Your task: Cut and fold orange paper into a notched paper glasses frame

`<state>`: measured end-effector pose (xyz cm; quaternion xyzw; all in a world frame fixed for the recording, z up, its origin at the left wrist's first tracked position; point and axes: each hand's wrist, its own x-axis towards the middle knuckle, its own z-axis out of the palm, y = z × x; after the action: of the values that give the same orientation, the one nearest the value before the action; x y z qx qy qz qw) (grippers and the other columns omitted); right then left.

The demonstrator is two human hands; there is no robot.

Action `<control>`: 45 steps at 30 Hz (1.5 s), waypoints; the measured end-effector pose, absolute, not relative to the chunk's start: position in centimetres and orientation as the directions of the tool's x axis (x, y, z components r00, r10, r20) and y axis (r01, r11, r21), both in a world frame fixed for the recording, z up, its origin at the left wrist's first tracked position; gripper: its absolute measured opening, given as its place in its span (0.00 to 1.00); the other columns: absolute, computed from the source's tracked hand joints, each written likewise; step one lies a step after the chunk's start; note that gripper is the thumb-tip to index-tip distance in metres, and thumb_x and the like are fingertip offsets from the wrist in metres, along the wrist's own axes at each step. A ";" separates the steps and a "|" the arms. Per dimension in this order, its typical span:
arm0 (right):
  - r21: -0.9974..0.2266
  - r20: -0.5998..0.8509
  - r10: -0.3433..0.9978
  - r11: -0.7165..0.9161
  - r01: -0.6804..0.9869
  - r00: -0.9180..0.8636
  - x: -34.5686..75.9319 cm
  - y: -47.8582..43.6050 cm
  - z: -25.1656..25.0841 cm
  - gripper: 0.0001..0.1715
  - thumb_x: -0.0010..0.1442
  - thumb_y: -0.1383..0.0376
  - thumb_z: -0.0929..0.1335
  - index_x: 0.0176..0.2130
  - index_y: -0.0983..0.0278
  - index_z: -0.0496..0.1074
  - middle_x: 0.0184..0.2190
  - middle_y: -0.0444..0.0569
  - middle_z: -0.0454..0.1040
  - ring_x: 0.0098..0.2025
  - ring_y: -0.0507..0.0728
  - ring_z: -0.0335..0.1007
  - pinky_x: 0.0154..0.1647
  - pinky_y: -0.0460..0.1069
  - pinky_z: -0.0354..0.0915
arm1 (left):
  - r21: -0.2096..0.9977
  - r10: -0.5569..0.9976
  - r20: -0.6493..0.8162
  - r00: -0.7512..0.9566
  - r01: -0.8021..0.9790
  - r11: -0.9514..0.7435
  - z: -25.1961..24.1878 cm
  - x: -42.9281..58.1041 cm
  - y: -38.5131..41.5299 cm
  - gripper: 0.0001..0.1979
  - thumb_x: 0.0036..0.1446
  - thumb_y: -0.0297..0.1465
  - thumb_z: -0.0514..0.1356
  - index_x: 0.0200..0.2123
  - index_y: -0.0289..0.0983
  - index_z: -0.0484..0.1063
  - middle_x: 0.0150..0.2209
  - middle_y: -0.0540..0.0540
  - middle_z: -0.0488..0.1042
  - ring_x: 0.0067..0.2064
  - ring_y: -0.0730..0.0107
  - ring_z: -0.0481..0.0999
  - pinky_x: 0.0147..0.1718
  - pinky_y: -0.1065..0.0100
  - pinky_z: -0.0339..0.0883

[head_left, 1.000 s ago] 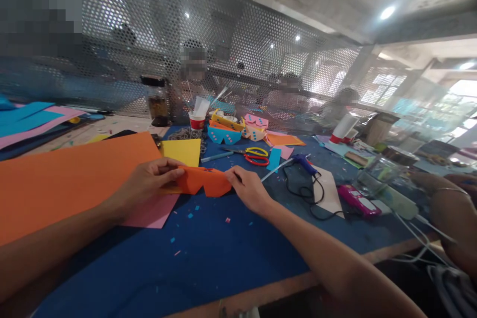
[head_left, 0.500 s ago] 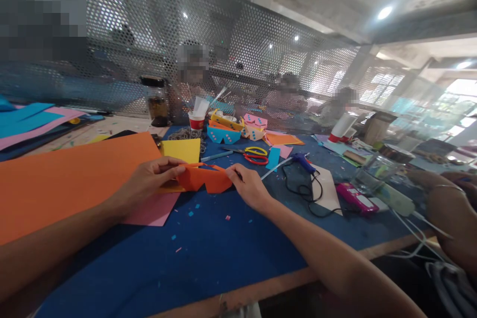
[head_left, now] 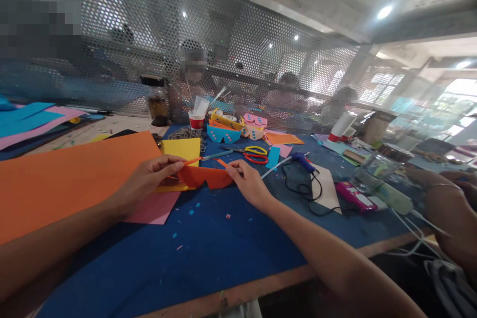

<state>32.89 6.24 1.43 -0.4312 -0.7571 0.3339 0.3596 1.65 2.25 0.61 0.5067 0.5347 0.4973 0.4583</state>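
The left hand (head_left: pixel 149 179) and right hand (head_left: pixel 248 182) are pinching the two ends of an orange paper cut-out shaped like glasses (head_left: pixel 205 177) just above the blue bench (head_left: pixel 223 248); it is looking light, floppy and easily creased, so gripping near its outer corners is seeming safest

- I count two hands of my own: left hand (head_left: pixel 149 179) and right hand (head_left: pixel 248 184).
- One orange paper glasses piece (head_left: pixel 204 176) sits between them.
- Three paper sheets lie by my left hand: one large orange sheet (head_left: pixel 67 179), one yellow sheet (head_left: pixel 182 149), one pink sheet (head_left: pixel 152 208).
- Two scissors lie beyond my right hand: yellow scissors (head_left: pixel 255 150) and red scissors (head_left: pixel 256 159).
- One blue glue gun (head_left: pixel 301 161) lies right of that hand.
- One paper cup (head_left: pixel 196 120) stands beyond my hands.
- One dark jar (head_left: pixel 158 102) stands beyond my left hand.
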 end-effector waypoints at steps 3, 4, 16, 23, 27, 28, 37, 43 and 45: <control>-0.822 0.253 0.896 0.397 0.408 -0.364 32.9 6.2 1.4 0.15 0.81 0.51 0.70 0.54 0.59 0.79 0.40 0.45 0.85 0.42 0.58 0.81 0.45 0.51 0.70 | 0.995 0.998 0.020 -0.061 0.100 -0.014 0.7 1.7 2.2 0.36 0.53 0.63 0.80 0.53 0.42 0.87 0.49 0.44 0.94 0.49 0.50 0.95 0.56 0.52 0.92; -0.823 0.253 0.897 0.397 0.406 -0.363 32.9 6.2 1.4 0.16 0.81 0.51 0.70 0.55 0.59 0.78 0.39 0.45 0.85 0.41 0.58 0.80 0.44 0.51 0.69 | 0.994 0.998 0.022 -0.058 0.104 -0.016 0.8 1.7 2.1 0.36 0.54 0.63 0.80 0.53 0.42 0.87 0.49 0.44 0.94 0.49 0.50 0.95 0.56 0.52 0.91; -0.839 0.245 0.902 0.381 0.389 -0.355 32.9 6.6 1.0 0.16 0.81 0.53 0.73 0.59 0.59 0.76 0.47 0.48 0.84 0.48 0.58 0.84 0.53 0.52 0.76 | 0.980 0.996 0.067 -0.062 0.190 -0.054 1.2 1.9 1.9 0.35 0.59 0.62 0.77 0.55 0.42 0.86 0.53 0.43 0.93 0.52 0.51 0.93 0.53 0.56 0.90; -0.828 0.238 0.907 0.376 0.415 -0.348 32.7 6.5 1.1 0.17 0.78 0.56 0.75 0.60 0.59 0.76 0.52 0.51 0.86 0.50 0.59 0.84 0.58 0.55 0.78 | 0.954 0.991 0.100 -0.088 0.293 -0.070 1.3 2.0 1.6 0.41 0.58 0.64 0.77 0.61 0.39 0.83 0.49 0.42 0.92 0.47 0.49 0.93 0.46 0.58 0.89; -0.812 0.238 0.913 0.375 0.448 -0.332 32.7 6.4 1.2 0.17 0.76 0.59 0.76 0.60 0.59 0.76 0.55 0.51 0.86 0.51 0.59 0.84 0.60 0.57 0.78 | 0.923 0.988 0.139 -0.075 0.370 -0.102 1.3 2.2 1.4 0.42 0.57 0.65 0.75 0.60 0.40 0.83 0.43 0.43 0.92 0.47 0.46 0.93 0.45 0.57 0.87; -0.807 0.237 0.914 0.374 0.456 -0.329 32.7 6.3 1.2 0.17 0.76 0.59 0.76 0.61 0.58 0.76 0.55 0.51 0.86 0.51 0.59 0.84 0.60 0.57 0.78 | 0.914 0.986 0.150 -0.073 0.391 -0.110 1.3 2.2 1.4 0.41 0.57 0.66 0.75 0.59 0.40 0.84 0.43 0.43 0.92 0.48 0.45 0.93 0.46 0.56 0.87; -0.761 0.225 0.919 0.373 0.530 -0.324 32.8 5.9 1.6 0.14 0.76 0.62 0.76 0.59 0.58 0.79 0.59 0.53 0.85 0.55 0.61 0.84 0.64 0.59 0.76 | 0.838 0.970 0.238 -0.055 0.517 -0.176 1.3 2.8 1.0 0.41 0.56 0.70 0.71 0.56 0.44 0.86 0.57 0.38 0.91 0.55 0.40 0.92 0.60 0.45 0.86; -0.735 0.206 0.922 0.368 0.570 -0.328 32.8 5.6 1.7 0.14 0.76 0.64 0.76 0.59 0.58 0.80 0.64 0.54 0.82 0.55 0.61 0.83 0.64 0.60 0.75 | 0.811 0.964 0.260 -0.048 0.553 -0.191 1.3 2.8 1.1 0.38 0.53 0.70 0.72 0.52 0.47 0.88 0.56 0.40 0.91 0.56 0.37 0.91 0.63 0.41 0.86; -0.728 0.207 0.919 0.373 0.575 -0.335 32.9 5.5 1.7 0.14 0.76 0.64 0.76 0.60 0.58 0.80 0.64 0.55 0.81 0.56 0.61 0.82 0.64 0.60 0.75 | 0.810 0.962 0.270 -0.048 0.551 -0.200 1.1 2.8 1.0 0.38 0.55 0.71 0.71 0.52 0.47 0.88 0.57 0.40 0.91 0.56 0.38 0.91 0.61 0.42 0.87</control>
<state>32.91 5.46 1.72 -0.4861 -0.7683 0.2776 0.3105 2.82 1.04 1.13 0.6466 0.5849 0.4264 0.2407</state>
